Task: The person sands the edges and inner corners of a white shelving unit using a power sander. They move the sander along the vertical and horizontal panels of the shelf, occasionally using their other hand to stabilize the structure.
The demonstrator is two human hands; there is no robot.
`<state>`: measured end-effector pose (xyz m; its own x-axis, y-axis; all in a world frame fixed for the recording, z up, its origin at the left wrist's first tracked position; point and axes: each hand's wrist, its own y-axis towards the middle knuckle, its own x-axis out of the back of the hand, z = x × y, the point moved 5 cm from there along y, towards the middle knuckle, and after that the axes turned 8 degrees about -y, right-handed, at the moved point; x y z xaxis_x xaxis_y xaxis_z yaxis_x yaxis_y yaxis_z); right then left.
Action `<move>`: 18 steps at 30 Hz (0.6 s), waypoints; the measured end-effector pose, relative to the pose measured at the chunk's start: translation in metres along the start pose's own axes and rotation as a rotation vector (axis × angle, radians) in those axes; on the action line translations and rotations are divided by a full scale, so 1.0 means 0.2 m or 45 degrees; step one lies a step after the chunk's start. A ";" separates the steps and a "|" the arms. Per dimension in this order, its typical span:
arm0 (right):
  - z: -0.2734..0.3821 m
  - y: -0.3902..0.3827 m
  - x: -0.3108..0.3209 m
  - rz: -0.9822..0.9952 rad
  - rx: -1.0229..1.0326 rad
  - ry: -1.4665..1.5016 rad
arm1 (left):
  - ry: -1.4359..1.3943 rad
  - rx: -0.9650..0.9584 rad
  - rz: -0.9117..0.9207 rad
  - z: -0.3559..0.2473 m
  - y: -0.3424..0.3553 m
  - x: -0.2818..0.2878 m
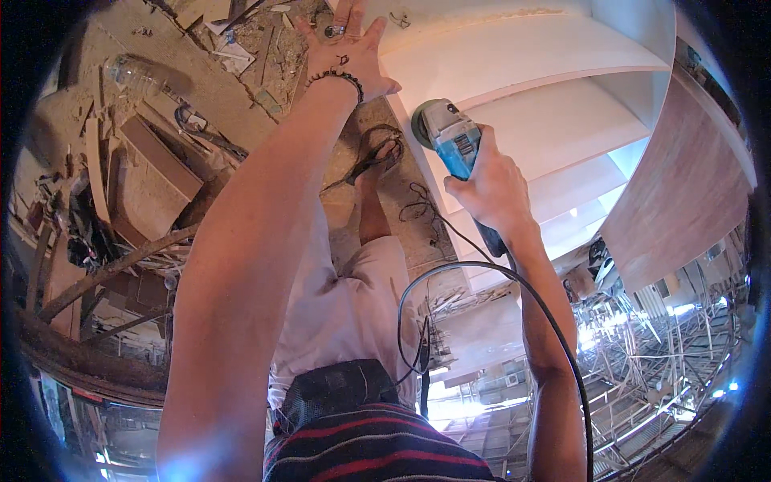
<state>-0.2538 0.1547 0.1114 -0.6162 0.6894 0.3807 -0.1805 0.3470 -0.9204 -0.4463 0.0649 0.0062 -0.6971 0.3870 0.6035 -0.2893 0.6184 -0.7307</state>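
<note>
My right hand point(494, 189) is wrapped round the blue body of an angle grinder point(456, 138). The grinder's round disc is at the left edge of a white shelf unit point(514, 96); whether it touches that edge I cannot tell. My left hand point(347, 58) is stretched out at the top, fingers spread, beside the unit's far left corner. It wears a ring and a dark beaded bracelet, and holds nothing that shows. From the grinder's rear a black power cable point(554, 313) loops over my right forearm and down past my lap.
Wood scraps and offcuts point(161, 165) lie in a heap on the dusty floor at left, with a clear plastic bottle point(132, 72) above them. A reddish-brown panel point(683, 177) rises at right. My sandalled foot point(384, 154) is close to the shelf unit's left edge.
</note>
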 end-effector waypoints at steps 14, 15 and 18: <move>-0.16 0.07 0.13 -0.099 0.001 0.097 | 0.002 -0.160 -0.275 -0.08 -0.04 -0.30; -0.23 0.08 0.15 -0.137 -0.055 0.077 | -0.005 -0.179 -0.268 -0.14 -0.05 -0.35; -0.36 0.12 0.21 -0.216 -0.136 0.081 | 0.024 -0.302 -0.019 -0.29 -0.16 -0.47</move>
<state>-0.2288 0.2386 0.1125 -0.5336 0.6529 0.5376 -0.1933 0.5248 -0.8290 -0.3333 0.0486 -0.0073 -0.6811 0.3879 0.6209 -0.1354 0.7667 -0.6276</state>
